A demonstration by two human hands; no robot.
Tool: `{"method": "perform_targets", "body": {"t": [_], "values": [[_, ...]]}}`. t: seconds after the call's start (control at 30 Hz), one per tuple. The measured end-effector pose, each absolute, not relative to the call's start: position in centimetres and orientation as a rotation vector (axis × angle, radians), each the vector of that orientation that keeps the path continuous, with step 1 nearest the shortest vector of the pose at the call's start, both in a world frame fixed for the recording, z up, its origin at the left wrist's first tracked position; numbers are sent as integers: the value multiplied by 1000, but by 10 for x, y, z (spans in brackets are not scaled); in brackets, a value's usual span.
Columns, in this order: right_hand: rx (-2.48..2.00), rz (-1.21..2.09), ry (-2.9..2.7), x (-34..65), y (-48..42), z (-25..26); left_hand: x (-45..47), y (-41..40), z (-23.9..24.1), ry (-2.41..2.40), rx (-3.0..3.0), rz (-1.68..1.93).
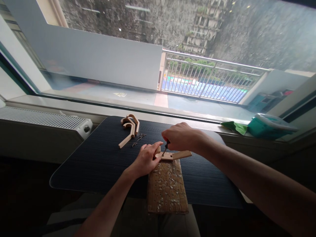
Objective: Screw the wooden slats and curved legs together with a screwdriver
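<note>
A pale wooden piece (176, 155) lies across the far end of a scratched cardboard pad (166, 186) on a dark table (98, 164). My left hand (145, 159) is closed on the piece's left end and presses it down. My right hand (181, 136) is closed round a small screwdriver (165, 148), whose tip stands on the wooden piece. Further back on the table lie curved wooden pieces (129, 130) and a few small dark screws (138, 139).
A white radiator (44, 120) runs along the left below the window sill. A green cloth (234, 126) and a teal container (269, 126) sit on the sill at right. Through the window I see a balcony railing (209, 79).
</note>
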State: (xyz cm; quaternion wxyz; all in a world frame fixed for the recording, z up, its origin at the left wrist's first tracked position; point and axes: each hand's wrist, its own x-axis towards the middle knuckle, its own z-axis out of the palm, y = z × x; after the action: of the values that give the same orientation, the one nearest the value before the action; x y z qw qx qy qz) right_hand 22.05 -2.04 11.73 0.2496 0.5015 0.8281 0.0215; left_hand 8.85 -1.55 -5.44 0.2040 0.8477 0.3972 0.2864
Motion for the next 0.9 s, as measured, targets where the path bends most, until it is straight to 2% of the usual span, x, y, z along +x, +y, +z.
{"method": "perform_targets", "body": {"t": [0.9], "values": [[1399, 56, 2264, 221, -19, 112, 88, -17, -52, 1113, 2343, 794]]}}
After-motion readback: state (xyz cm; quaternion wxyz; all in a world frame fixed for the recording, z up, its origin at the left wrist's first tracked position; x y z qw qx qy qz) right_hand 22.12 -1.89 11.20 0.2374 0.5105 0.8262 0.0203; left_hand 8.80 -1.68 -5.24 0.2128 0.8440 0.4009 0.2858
